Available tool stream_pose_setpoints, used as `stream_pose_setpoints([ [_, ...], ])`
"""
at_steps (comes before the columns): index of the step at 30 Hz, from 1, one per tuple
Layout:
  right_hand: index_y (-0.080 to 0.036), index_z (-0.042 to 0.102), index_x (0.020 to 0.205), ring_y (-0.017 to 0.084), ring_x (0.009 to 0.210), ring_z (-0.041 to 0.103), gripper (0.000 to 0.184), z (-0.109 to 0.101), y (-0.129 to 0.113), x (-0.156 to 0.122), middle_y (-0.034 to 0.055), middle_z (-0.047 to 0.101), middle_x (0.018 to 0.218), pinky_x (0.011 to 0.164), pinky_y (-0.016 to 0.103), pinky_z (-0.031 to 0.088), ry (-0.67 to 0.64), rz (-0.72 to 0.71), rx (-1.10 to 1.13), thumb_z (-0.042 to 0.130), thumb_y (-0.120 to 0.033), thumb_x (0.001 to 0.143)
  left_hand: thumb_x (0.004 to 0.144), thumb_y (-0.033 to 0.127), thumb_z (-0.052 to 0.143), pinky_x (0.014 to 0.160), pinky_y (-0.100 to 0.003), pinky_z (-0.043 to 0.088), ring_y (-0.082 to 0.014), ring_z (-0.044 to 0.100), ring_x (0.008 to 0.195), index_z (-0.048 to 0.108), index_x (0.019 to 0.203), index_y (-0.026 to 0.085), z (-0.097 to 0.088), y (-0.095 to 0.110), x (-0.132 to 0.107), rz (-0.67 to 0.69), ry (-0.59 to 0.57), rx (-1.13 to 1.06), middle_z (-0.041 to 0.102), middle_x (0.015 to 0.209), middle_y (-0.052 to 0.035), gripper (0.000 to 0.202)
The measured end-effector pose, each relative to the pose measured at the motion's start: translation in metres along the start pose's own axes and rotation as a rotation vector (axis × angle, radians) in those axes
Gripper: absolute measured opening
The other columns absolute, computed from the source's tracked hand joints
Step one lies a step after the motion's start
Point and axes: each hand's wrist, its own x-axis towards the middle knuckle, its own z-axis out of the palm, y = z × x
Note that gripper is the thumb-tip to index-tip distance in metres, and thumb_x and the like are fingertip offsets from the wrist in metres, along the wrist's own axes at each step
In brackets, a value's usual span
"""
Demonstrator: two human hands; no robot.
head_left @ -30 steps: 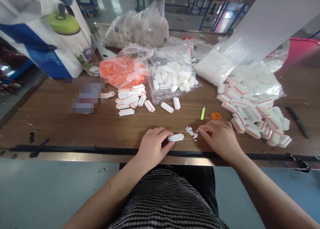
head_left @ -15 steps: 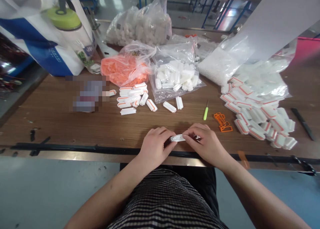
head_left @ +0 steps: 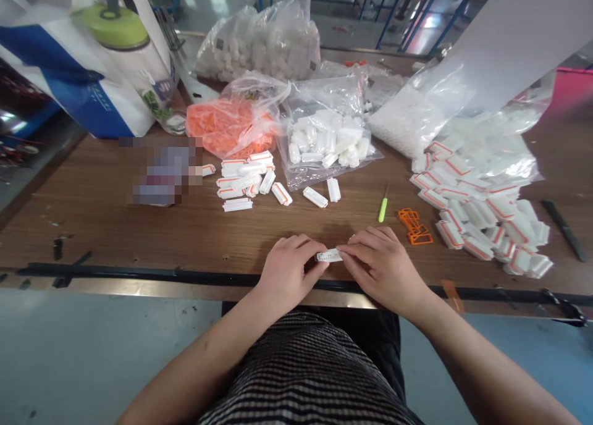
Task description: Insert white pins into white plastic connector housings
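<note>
My left hand (head_left: pixel 283 270) grips a small white plastic connector (head_left: pixel 328 256) at the near edge of the wooden table (head_left: pixel 106 227). My right hand (head_left: pixel 380 265) pinches the connector's right end, fingers pressed together on it. Whatever small white bits lay beside the connector are hidden under my right hand. A few orange clips (head_left: pixel 414 225) and a green-handled pick (head_left: pixel 382 207) lie just beyond my right hand.
A pile of white connectors with orange trim (head_left: pixel 482 215) lies at the right. A smaller group (head_left: pixel 245 181) sits centre-left. Plastic bags of orange clips (head_left: pixel 227 128) and white parts (head_left: pixel 327 141) stand behind. A green-lidded bottle (head_left: pixel 134 67) is at back left; a black tool (head_left: pixel 563 221) at far right.
My right hand left the small white bits and moved left onto the connector's right end. The left hand has kept its hold on the connector.
</note>
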Motion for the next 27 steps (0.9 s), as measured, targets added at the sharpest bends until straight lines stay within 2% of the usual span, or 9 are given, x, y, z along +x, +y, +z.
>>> stream_pose_setpoints([
  [4,-0.018,0.073,0.084,0.018,0.072,0.058,0.016,0.003,-0.003,-0.003,0.0031,0.068,0.075,0.07,0.036,0.039,0.071,-0.036,-0.065,0.059,-0.017,0.09,0.088,0.022,0.068,0.079,-0.037,0.045,-0.0198,0.063,0.085,0.068,0.096,0.02,0.001,-0.001,0.0,0.004,0.005,-0.004,0.071,0.095,-0.0019,0.008],
  [7,-0.017,0.073,0.081,0.019,0.067,0.057,0.017,0.006,-0.007,-0.004,0.0027,0.066,0.069,0.068,0.037,0.038,0.078,-0.096,-0.162,0.059,-0.017,0.09,0.088,0.023,0.068,0.08,-0.038,0.045,-0.0197,0.063,0.086,0.067,0.096,0.02,0.002,-0.002,0.0,0.008,0.018,0.003,0.07,0.095,-0.0014,0.009],
  [9,-0.017,0.074,0.081,0.019,0.067,0.058,0.018,0.003,-0.005,-0.005,0.0028,0.067,0.069,0.067,0.037,0.039,0.081,-0.087,-0.153,0.058,-0.018,0.09,0.088,0.023,0.068,0.08,-0.038,0.045,-0.0197,0.063,0.086,0.067,0.096,0.021,0.002,-0.002,0.0,0.013,0.023,0.013,0.07,0.095,-0.0008,0.009],
  [11,-0.019,0.074,0.082,0.019,0.07,0.061,0.018,-0.004,0.007,-0.008,0.0032,0.069,0.073,0.068,0.035,0.042,0.109,0.024,-0.051,0.058,-0.021,0.091,0.088,0.023,0.068,0.08,-0.038,0.045,-0.0196,0.063,0.086,0.066,0.097,0.021,0.002,-0.003,0.0,0.019,0.019,0.021,0.07,0.094,-0.0005,0.009],
  [13,-0.02,0.074,0.084,0.018,0.073,0.064,0.017,-0.013,0.025,-0.015,0.0034,0.071,0.078,0.069,0.033,0.046,0.139,0.227,0.064,0.06,-0.026,0.091,0.088,0.023,0.068,0.079,-0.038,0.046,-0.0192,0.063,0.084,0.066,0.097,0.021,0.002,-0.004,0.0,0.022,0.01,0.024,0.07,0.093,-0.0003,0.01],
  [15,-0.022,0.074,0.081,0.019,0.073,0.066,0.016,-0.021,0.044,-0.023,0.0026,0.072,0.078,0.07,0.033,0.047,0.069,0.373,0.041,0.062,-0.029,0.088,0.087,0.022,0.069,0.08,-0.038,0.046,-0.019,0.062,0.083,0.066,0.098,0.021,0.002,-0.004,0.001,0.018,0.008,0.026,0.07,0.093,-0.0004,0.01],
  [17,-0.023,0.075,0.078,0.019,0.07,0.066,0.017,-0.025,0.058,-0.03,0.0023,0.073,0.077,0.067,0.032,0.048,-0.027,0.44,0.055,0.062,-0.031,0.086,0.087,0.021,0.069,0.079,-0.038,0.046,-0.0194,0.062,0.083,0.066,0.097,0.021,0.001,-0.004,0.001,0.017,0.008,0.027,0.07,0.093,-0.0008,0.011],
  [21,-0.022,0.077,0.088,0.017,0.068,0.065,0.02,-0.021,0.062,-0.03,0.0035,0.073,0.083,0.063,0.03,0.048,-0.085,0.454,0.173,0.06,-0.034,0.088,0.085,0.02,0.071,0.078,-0.038,0.046,-0.0201,0.063,0.083,0.066,0.096,0.02,0.0,-0.004,0.002,0.023,0.009,0.021,0.071,0.092,-0.0015,0.012],
  [27,-0.021,0.075,0.079,0.017,0.066,0.062,0.017,-0.014,0.058,-0.021,0.0032,0.069,0.076,0.065,0.031,0.047,-0.112,0.406,0.121,0.061,-0.028,0.086,0.085,0.019,0.071,0.078,-0.037,0.046,-0.0198,0.063,0.083,0.066,0.097,0.021,-0.001,-0.003,0.002,0.01,0.001,0.018,0.071,0.093,-0.0015,0.013],
])
